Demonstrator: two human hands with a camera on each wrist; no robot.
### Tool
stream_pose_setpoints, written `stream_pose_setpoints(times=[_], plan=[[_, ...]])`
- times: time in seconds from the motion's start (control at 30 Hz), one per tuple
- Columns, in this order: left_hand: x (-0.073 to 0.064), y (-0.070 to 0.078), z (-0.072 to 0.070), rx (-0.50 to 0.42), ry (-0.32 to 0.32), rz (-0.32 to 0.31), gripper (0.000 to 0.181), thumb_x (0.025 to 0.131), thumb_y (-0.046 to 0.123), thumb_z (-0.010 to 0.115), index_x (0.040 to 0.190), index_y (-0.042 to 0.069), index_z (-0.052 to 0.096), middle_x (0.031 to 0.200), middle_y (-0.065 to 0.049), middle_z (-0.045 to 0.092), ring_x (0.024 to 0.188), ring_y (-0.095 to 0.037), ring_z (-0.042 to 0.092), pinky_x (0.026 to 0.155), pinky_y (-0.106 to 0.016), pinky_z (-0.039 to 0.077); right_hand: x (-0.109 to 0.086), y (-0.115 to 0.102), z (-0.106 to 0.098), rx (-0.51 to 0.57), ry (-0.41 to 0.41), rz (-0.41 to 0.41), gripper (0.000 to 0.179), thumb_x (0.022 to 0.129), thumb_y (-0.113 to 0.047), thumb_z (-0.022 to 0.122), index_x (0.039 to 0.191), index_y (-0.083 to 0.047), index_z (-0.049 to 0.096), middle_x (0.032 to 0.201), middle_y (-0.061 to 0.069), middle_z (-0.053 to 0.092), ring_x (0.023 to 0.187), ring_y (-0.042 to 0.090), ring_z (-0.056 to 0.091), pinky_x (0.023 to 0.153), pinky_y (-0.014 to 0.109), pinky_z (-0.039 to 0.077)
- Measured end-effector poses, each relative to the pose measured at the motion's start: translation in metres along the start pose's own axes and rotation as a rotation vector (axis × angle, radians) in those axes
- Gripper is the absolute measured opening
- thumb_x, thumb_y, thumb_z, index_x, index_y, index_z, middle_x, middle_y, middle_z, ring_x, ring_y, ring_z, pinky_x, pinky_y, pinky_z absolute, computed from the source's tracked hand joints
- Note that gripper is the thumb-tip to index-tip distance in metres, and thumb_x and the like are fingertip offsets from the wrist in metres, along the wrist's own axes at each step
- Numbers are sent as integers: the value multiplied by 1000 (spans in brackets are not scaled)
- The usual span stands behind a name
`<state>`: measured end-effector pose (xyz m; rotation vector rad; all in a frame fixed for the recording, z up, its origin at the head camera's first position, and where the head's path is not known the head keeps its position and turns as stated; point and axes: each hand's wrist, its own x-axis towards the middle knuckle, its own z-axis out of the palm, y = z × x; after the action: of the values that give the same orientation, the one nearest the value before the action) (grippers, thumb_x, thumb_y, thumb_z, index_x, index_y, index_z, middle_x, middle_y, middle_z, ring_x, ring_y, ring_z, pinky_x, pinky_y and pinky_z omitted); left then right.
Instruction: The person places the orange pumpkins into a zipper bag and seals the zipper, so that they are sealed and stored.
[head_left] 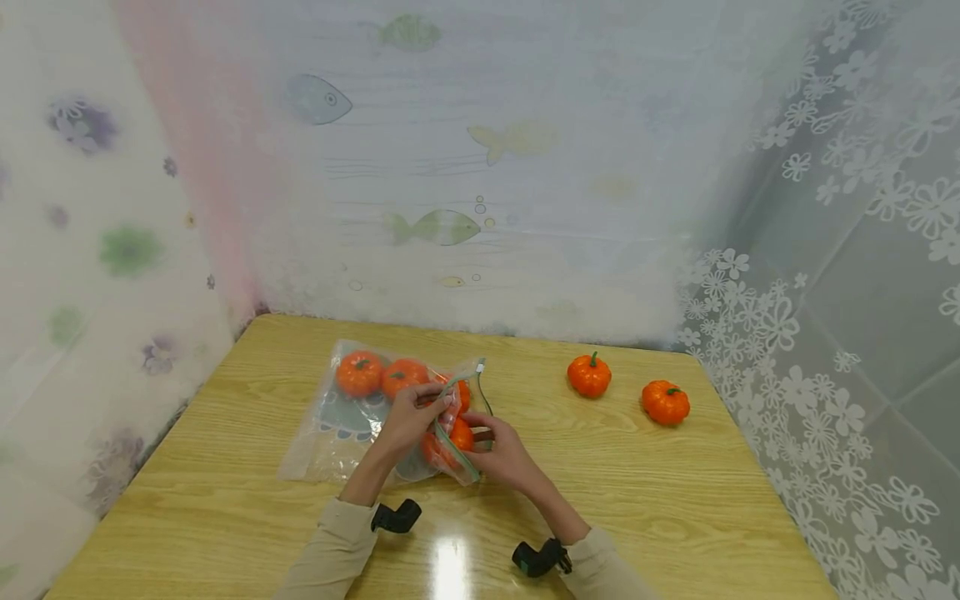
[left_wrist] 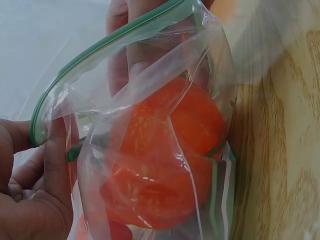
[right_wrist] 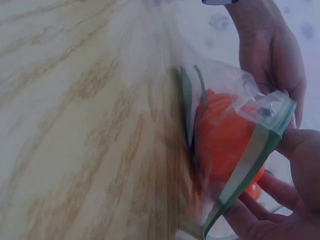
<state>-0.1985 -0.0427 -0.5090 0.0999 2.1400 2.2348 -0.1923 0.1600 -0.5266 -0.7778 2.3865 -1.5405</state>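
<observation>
A clear zip bag with a green zip edge lies on the table, several orange pumpkins inside it. My left hand pinches the bag's upper rim near the mouth; in the left wrist view its thumb and fingers meet at the green strip. At the right-facing mouth, my right hand holds the nearest pumpkin, its fingers reaching in past the green edge. Clear film covers much of that pumpkin, and its green stem shows through in the left wrist view.
Two more orange pumpkins stand to the right on the wooden table, one toward the back and one farther right. Patterned curtains hang behind the table and at both sides.
</observation>
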Motion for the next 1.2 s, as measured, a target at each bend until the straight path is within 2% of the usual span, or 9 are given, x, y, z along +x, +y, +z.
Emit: stream_pose_setpoints(times=[0.23, 0.33, 0.53, 0.8, 1.0, 1.1, 1.2], plan=[[0, -1, -4, 27, 1, 7, 40, 102, 8, 62, 138, -9, 56, 119, -23, 65, 85, -12, 66, 68, -22, 55, 3, 1, -5, 30, -80, 26, 50, 100, -9, 64, 147, -1, 51, 145, 24, 53, 121, 44, 60, 88, 38, 59], [0, -1, -4, 28, -2, 7, 41, 102, 8, 62, 138, -9, 56, 120, -23, 65, 85, -12, 67, 68, -22, 56, 3, 0, -6, 51, -88, 31, 49, 100, -11, 64, 146, 0, 52, 144, 24, 54, 122, 44, 59, 88, 38, 59], [0, 0, -5, 30, -3, -6, 41, 102, 12, 64, 137, -8, 57, 119, -22, 64, 80, -11, 65, 64, -21, 53, 6, 0, 0, 34, -49, 31, 43, 98, -6, 67, 139, 1, 58, 137, 22, 59, 119, 42, 61, 89, 42, 59], [0, 1, -6, 52, 10, -4, 38, 102, 11, 63, 135, -7, 59, 119, -22, 66, 75, -9, 65, 61, -21, 53, 11, 2, 8, -20, 14, -30, 37, 93, -1, 72, 129, 2, 65, 126, 21, 66, 109, 39, 67, 91, 47, 58], [-1, 2, -6, 44, 13, 8, 38, 102, 10, 62, 135, -9, 58, 117, -23, 66, 74, -8, 65, 61, -20, 53, 13, -3, 13, -21, 81, -11, 35, 89, -1, 77, 122, 4, 69, 117, 21, 69, 103, 38, 70, 85, 40, 61], [-1, 2, -6, 37, 16, 4, 38, 103, 10, 62, 135, -9, 59, 116, -22, 65, 74, -8, 65, 60, -20, 52, 13, -2, 15, -25, 82, -7, 35, 89, 0, 77, 123, 4, 68, 118, 21, 69, 103, 37, 69, 85, 37, 61], [-1, 0, -7, 33, 11, -4, 36, 103, 10, 62, 135, -7, 60, 115, -20, 66, 72, -7, 64, 60, -20, 52, 11, 0, 15, -13, 65, -20, 35, 92, 1, 73, 126, 3, 67, 121, 22, 68, 106, 38, 69, 88, 40, 60]])
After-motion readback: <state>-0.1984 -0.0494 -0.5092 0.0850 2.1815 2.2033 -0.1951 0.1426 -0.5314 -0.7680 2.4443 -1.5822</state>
